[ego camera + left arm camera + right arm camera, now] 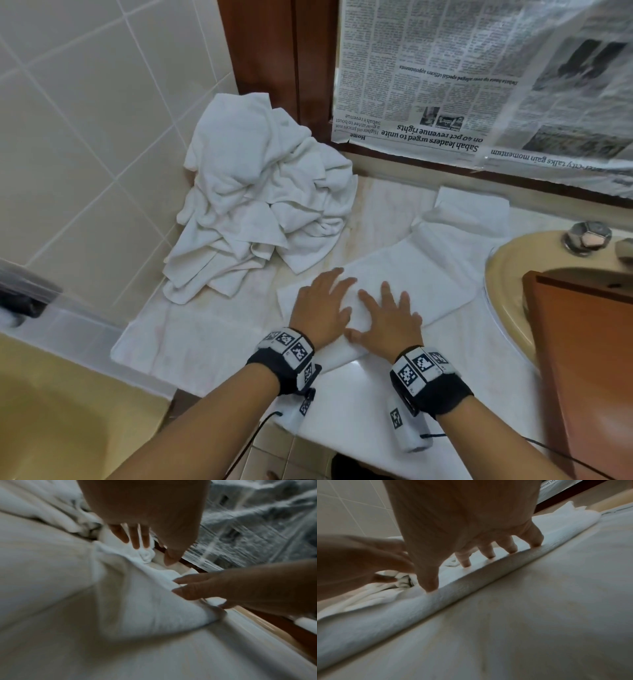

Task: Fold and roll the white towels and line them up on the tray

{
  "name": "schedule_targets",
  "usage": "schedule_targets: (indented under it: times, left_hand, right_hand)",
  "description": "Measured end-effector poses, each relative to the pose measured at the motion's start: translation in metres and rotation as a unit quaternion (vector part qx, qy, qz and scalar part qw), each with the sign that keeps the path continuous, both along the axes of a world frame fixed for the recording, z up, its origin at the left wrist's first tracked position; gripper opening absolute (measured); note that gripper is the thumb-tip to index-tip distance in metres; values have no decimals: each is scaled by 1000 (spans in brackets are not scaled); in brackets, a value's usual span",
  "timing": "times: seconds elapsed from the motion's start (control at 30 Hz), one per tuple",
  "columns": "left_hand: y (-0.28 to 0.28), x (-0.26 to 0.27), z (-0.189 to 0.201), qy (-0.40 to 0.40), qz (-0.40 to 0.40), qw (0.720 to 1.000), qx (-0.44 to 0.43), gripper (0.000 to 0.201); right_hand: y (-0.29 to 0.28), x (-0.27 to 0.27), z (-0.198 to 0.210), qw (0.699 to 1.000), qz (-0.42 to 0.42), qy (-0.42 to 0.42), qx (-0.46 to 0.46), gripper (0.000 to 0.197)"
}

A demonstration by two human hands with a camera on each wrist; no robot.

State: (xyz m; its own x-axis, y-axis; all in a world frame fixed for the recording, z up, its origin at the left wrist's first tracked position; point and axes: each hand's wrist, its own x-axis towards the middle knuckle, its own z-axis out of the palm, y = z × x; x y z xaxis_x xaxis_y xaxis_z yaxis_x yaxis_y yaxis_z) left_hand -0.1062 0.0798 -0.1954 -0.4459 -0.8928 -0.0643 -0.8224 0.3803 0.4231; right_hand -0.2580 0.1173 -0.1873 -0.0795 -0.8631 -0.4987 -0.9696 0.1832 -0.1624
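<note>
White towel (404, 274) flat on counter (342, 411); both hands' fingers (385, 291) pressing it.

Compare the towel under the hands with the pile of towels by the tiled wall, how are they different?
The towel under the hands lies flat in a long folded strip; the pile is crumpled and heaped. The strip is pressed by the left hand and right hand; nothing touches the pile. The strip runs toward the sink; the pile sits against the tiled wall. Both are white and on the same counter.
</note>
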Motion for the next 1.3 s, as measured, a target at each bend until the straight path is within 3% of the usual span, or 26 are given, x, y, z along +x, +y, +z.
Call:
schedule_targets:
  times: [0.07, 0.17, 0.3, 0.43, 0.6, 0.77, 0.87, 0.97, 1.07, 1.3]
  left_hand:
    - [-6, -6, -9, -76, -52, 995, 33, 60]
    - [-6, 3, -24, -165, -49, 982, 76, 63]
    - [-2, 19, -32, -189, -36, 978, 84, 66]
    - [-2, 26, -29, -188, -37, 976, 99, 84]
    - [-3, 29, -26, -184, -36, 975, 120, 81]
    - [-5, 42, -25, -190, -65, 971, 129, 69]
    - [-6, 57, -25, -189, -100, 967, 135, 78]
    - [-6, 72, -24, -190, -121, 966, 124, 87]
    - [-7, 85, -20, -180, -133, 967, 124, 87]
    - [-3, 127, -18, -190, -229, 947, 123, 73]
  right_hand:
    - [5, -1, 2, 999, 38, -17, -30, 79]
    - [6, -8, 3, 995, 69, -27, -69, 68]
    - [-9, -29, -11, 989, 139, -4, -50, 66]
    - [-25, -64, -15, 976, 219, 18, -4, 74]
    - [-40, -94, -16, 986, 159, 42, 11, 86]
    - [-44, -76, -10, 998, 56, 1, 7, 66]
    - [-29, -44, -1, 999, -16, -7, -46, 60]
    - [-3, 2, 2, 997, -16, -25, -77, 59]
    - [20, 34, -6, 999, -20, -27, -4, 72]
    - [33, 20, -14, 999, -10, -30, 10, 80]
